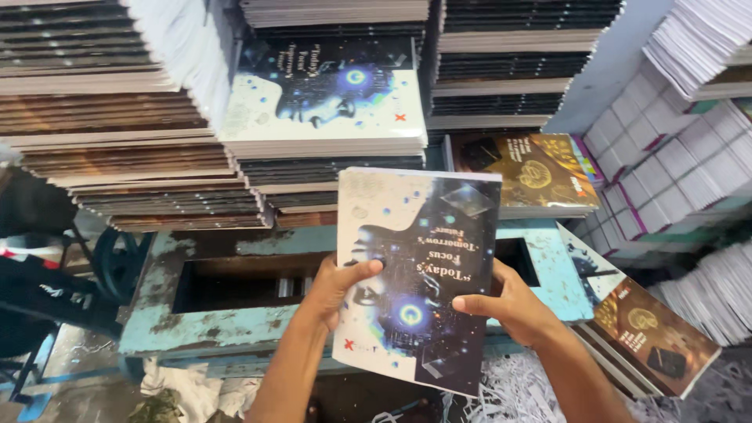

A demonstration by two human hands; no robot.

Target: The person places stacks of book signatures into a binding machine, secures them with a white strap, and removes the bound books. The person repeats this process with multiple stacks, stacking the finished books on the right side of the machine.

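Note:
I hold a thick bundle of books (pixel 423 235) upright in front of me, its dark blue and white cover with a glowing ring facing me. My left hand (pixel 338 288) grips its left edge with the thumb over the cover. My right hand (pixel 511 301) grips the right edge, thumb on the cover. Behind it, a stack of the same blue-and-white books (pixel 329 102) lies flat on taller piles.
A worn turquoise metal table (pixel 235 329) with a rectangular opening (pixel 243 283) lies below the bundle. Tall book stacks (pixel 102 117) fill the back and left. Brown-and-gold covered books (pixel 540 168) lie at right, white page stacks (pixel 674 157) beyond. Paper shreds (pixel 517 395) cover the floor.

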